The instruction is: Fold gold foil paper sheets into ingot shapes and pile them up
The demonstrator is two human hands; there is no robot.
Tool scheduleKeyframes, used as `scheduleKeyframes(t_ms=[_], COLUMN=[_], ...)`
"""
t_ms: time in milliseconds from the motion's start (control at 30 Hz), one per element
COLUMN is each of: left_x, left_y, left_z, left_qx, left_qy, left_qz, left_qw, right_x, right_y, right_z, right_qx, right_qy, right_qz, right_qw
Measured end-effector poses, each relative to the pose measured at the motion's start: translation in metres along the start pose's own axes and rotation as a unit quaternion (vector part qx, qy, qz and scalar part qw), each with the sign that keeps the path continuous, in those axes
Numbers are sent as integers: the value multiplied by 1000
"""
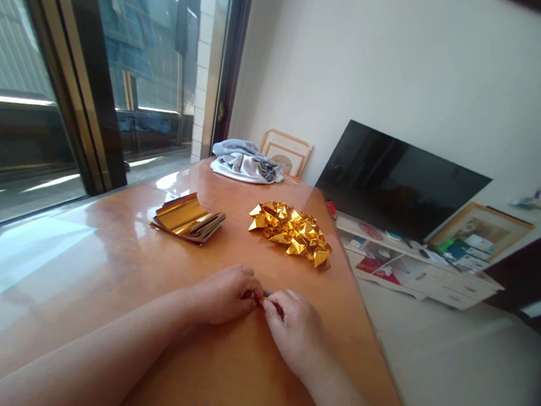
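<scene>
Close together over the wooden table, my left hand (231, 294) and my right hand (295, 325) pinch a small piece of gold foil paper (263, 299) between their fingertips. Most of that piece is hidden behind the fingers. Beyond my left hand lies a stack of gold foil paper sheets (186, 218), its top sheet curling upward. A heap of folded gold foil pieces (291, 230) sits past my right hand, near the table's right side.
The glossy table (217, 375) reaches to the wall, with bundled cloth (245, 161) at its far end. A glass sliding door (87, 73) borders the left. To the right stand a television (400, 176) and a white cabinet (416, 269).
</scene>
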State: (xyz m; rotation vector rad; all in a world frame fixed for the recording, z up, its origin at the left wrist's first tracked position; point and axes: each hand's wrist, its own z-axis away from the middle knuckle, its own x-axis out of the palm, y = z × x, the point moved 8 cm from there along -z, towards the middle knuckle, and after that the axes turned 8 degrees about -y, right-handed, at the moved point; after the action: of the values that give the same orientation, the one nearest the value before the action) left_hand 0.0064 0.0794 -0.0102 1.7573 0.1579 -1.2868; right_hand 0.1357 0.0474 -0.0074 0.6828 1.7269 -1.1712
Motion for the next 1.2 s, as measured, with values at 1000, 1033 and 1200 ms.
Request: scheduleKeyframes(t_ms=[1000,1033,1200], left_x=[-5,-4,-3], left_y=[25,25,25], left_z=[16,16,14], left_qx=[2,3,3], left_qy=[-36,-40,-54], left_qz=[-152,-156,-166], left_qw=[988,987,985], right_x=[8,8,7], right_y=[29,30,35], right_z=[-2,-2,1], right_qx=[119,122,125], right_qy=[2,1,-9], right_qz=[-23,-29,-80], right_qw=[993,992,989])
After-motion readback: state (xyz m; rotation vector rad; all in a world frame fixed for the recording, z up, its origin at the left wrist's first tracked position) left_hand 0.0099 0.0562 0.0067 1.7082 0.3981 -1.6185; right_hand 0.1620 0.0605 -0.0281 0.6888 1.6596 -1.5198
